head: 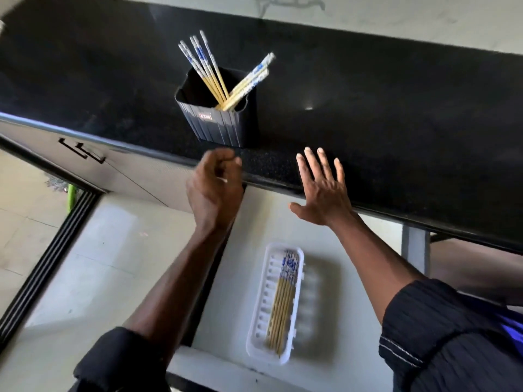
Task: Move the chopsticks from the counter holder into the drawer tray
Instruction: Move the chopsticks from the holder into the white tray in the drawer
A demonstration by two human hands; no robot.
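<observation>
In the upper middle of the frame a black ribbed holder [218, 125] stands on the dark bench [368, 94] near its front edge, with several blue-and-white-topped chopsticks [210, 72] leaning out of it in two bunches. The left hand [215, 188] hovers just below the holder with its fingers curled in, seemingly empty, though blur makes this hard to confirm, while the right hand [322, 193] is spread flat with straight fingers over the bench edge to the right. Lower in the frame the open drawer [339, 321] holds a white tray [256, 329], where a bundle of matching chopsticks [283, 301] lies lengthwise.
</observation>
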